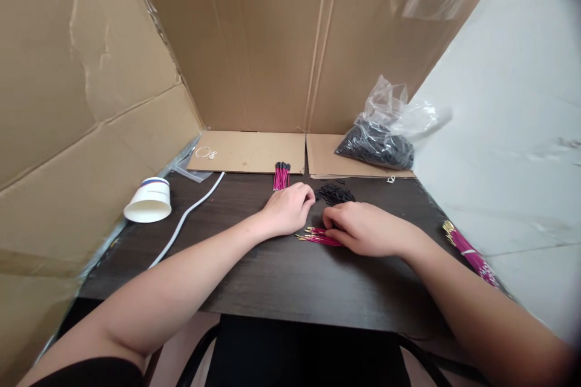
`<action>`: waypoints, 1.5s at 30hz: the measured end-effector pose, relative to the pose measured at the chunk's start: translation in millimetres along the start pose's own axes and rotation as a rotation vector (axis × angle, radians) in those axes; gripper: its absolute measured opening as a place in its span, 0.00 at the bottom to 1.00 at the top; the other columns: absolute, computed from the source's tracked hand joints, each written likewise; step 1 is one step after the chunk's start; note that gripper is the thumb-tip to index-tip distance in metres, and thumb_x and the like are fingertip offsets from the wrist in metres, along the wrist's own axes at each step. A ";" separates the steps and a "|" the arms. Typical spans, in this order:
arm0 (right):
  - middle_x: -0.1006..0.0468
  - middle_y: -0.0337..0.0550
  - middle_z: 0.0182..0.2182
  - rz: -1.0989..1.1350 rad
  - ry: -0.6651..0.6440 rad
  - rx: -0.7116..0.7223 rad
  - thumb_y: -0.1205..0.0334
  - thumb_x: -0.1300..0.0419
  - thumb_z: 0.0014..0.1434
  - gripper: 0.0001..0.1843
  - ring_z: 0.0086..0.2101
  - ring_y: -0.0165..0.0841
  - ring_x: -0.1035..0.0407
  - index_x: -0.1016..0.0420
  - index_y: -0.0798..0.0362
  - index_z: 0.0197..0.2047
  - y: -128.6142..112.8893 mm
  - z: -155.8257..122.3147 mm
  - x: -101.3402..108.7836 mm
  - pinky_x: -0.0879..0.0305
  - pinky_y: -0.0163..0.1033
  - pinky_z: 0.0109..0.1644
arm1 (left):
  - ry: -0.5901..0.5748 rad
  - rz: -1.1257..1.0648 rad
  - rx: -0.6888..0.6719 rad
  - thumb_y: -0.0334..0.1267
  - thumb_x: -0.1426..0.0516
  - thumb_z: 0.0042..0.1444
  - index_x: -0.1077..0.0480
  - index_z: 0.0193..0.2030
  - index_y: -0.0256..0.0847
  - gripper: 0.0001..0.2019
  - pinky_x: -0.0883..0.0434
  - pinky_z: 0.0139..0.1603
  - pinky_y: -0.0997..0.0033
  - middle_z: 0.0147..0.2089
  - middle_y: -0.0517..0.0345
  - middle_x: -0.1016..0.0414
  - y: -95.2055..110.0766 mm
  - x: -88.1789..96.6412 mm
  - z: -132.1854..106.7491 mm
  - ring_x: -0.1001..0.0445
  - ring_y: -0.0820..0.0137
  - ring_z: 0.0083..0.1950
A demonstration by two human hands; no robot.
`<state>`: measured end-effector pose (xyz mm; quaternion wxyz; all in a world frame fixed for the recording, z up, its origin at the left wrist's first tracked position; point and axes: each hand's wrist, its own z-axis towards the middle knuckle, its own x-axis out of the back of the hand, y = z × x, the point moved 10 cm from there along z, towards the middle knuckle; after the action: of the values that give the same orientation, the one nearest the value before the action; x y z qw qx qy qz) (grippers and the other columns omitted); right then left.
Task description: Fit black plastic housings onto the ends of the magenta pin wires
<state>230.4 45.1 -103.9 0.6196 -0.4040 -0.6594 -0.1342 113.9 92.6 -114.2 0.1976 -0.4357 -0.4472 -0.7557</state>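
My left hand (290,207) has its fingers bent together at the left edge of a pile of small black sleeves (336,194); whatever it pinches is too small to make out. Just right of it, my right hand (358,227) is curled low over several magenta wires (321,240) with gold-coloured metal tips pointing left. Its thumb touches the wires, and its fingertips are partly hidden. Behind my left hand lies a bundle of magenta wires with black ends (282,175), side by side.
A clear plastic bag of black sleeves (379,144) sits on the back-right cardboard. Tied magenta wires (472,254) lie at the right edge. A tipped paper cup (149,199) and a white cable (186,216) are at left. Cardboard walls (254,42) enclose the dark table (290,287).
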 end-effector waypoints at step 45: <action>0.24 0.42 0.32 0.260 0.773 0.043 0.59 0.43 0.74 0.09 0.32 0.36 0.33 0.29 0.50 0.40 56.2 0.0 48.5 0.37 0.42 0.41 | 0.147 -0.916 0.326 0.37 0.36 0.68 0.18 0.47 0.35 0.08 0.33 0.29 0.74 0.38 0.52 0.16 -39.4 -13.9 10.6 0.31 0.75 0.28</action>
<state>274.3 98.7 -77.2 0.8420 -0.3905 -0.3241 -0.1831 99.4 120.9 -143.4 -0.0585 -0.1031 -0.6902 -0.7138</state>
